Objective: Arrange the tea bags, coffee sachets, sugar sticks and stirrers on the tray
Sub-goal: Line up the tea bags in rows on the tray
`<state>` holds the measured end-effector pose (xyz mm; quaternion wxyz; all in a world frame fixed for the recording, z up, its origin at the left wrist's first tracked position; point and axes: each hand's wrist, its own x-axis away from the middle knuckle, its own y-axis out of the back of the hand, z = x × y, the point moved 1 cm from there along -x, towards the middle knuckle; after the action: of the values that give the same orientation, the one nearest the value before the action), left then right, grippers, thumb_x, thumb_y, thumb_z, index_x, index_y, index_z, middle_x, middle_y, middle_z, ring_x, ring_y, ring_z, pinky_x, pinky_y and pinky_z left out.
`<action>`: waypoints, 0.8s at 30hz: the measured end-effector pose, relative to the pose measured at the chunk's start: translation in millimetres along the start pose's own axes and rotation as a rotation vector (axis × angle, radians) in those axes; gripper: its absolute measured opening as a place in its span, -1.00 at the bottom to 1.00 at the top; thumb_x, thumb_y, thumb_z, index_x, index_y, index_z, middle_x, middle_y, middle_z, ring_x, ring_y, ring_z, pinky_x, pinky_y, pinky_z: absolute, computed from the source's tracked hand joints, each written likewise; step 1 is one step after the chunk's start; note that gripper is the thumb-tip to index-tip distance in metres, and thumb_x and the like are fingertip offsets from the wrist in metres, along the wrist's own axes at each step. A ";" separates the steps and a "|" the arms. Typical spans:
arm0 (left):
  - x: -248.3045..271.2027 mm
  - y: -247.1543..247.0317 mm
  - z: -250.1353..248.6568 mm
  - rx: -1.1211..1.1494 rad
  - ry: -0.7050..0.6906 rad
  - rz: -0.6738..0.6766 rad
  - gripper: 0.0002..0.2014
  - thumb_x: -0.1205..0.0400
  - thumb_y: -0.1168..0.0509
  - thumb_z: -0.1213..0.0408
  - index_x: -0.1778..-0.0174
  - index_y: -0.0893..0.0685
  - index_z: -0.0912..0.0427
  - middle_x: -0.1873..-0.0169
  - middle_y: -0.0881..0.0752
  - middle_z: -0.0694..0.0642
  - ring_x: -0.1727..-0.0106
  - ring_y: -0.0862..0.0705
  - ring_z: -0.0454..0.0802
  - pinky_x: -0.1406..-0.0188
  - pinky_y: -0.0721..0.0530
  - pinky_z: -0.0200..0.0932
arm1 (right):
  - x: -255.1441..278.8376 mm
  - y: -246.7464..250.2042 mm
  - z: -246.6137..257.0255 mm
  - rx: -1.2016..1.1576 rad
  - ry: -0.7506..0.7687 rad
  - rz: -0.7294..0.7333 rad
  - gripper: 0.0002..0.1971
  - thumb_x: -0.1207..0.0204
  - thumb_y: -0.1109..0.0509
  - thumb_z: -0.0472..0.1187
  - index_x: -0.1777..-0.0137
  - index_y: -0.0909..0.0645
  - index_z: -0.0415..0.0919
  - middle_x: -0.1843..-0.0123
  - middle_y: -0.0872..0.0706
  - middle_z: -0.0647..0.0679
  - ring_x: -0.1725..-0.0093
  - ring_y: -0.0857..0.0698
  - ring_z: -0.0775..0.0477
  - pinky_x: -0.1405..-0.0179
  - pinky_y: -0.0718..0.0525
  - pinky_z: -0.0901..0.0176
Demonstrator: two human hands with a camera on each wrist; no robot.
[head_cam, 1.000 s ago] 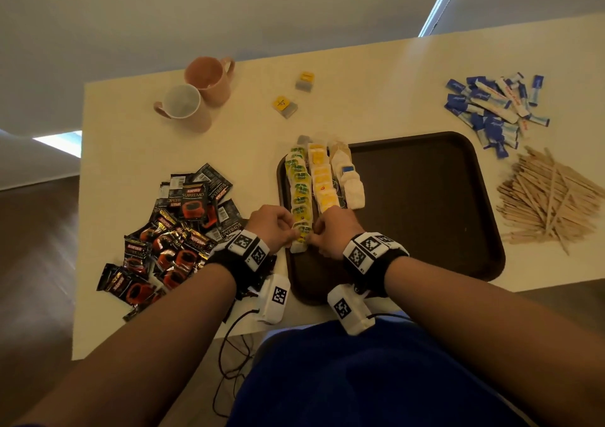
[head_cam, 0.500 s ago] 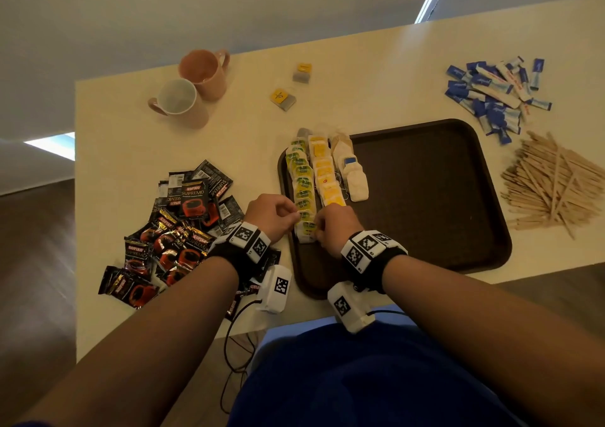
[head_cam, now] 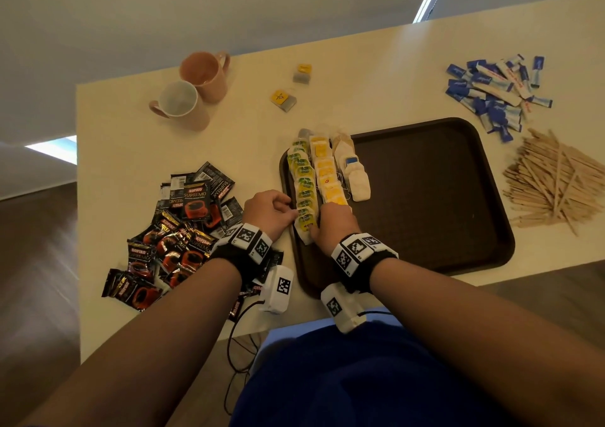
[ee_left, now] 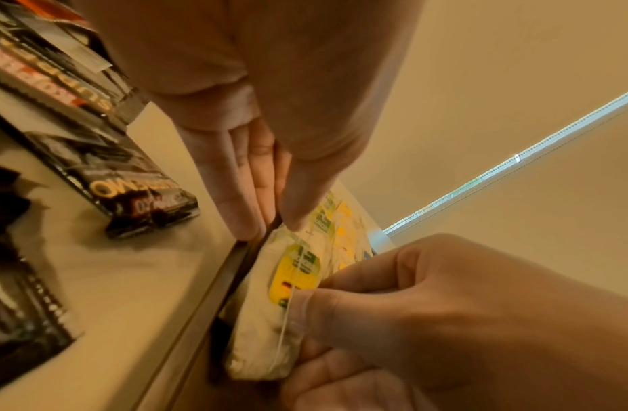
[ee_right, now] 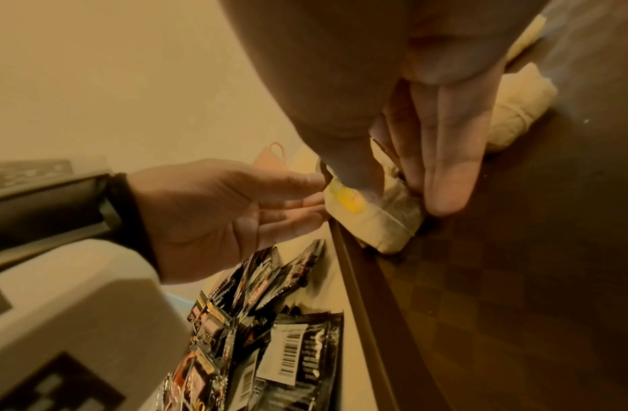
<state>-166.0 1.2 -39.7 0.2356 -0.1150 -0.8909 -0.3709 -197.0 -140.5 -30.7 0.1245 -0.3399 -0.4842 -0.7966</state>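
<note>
Tray [head_cam: 425,197]: dark brown, centre-right of the head view, on a pale table [head_cam: 131,132]; most of its floor is bare.
Tea bags, green-tagged row [head_cam: 302,184]: overlapping line along the tray's left edge, running from the far rim toward the person.
Tea bags, yellow-tagged row [head_cam: 325,171]: second line, just right of the green row, touching it.
Tea bags, plain row [head_cam: 353,174]: shorter third line, right of the yellow row; one carries a blue tag.
Nearest tea bag [ee_left: 270,306]: end of the green row, lying against the tray's left rim.
Left hand [head_cam: 270,212]: at the tray's left rim, fingers fairly straight, tips touching the left side of the green row; grasping nothing.
Right hand [head_cam: 337,227]: on the tray, thumb and curled fingers pinching the nearest tea bag at its tag and string.
Stray tea bags [head_cam: 283,97]: two, upper centre of the head view, on the table, off the tray.
Coffee sachets [head_cam: 176,240]: black heap, left of the tray, on the table; none on the tray.
Sugar sticks [head_cam: 494,94]: blue-and-white heap, upper right; none on the tray.
Stirrers [head_cam: 553,184]: wooden heap, right of the tray; none on the tray.
Mugs [head_cam: 193,89]: two, upper left.
Progress: judged early; tea bags nearly done, three kinds untouched.
</note>
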 end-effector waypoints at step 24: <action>-1.4 5.5 6.7 -0.028 -0.055 0.045 -0.83 -0.59 -0.43 0.33 -0.06 -0.84 0.10 0.11 -0.85 0.07 0.09 -0.80 -0.01 -0.09 -0.79 0.02 | -11.4 4.2 15.5 -0.112 0.044 0.006 -0.61 -0.62 -0.39 -0.04 -0.36 -0.49 -0.19 -0.23 -0.67 -0.24 -0.18 -0.69 -0.27 0.00 -0.64 0.02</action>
<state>-165.0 9.8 -41.2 0.2175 -0.1487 -0.8889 -0.3748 -179.9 -130.9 -30.8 0.1181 -0.3303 -0.4350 -0.8293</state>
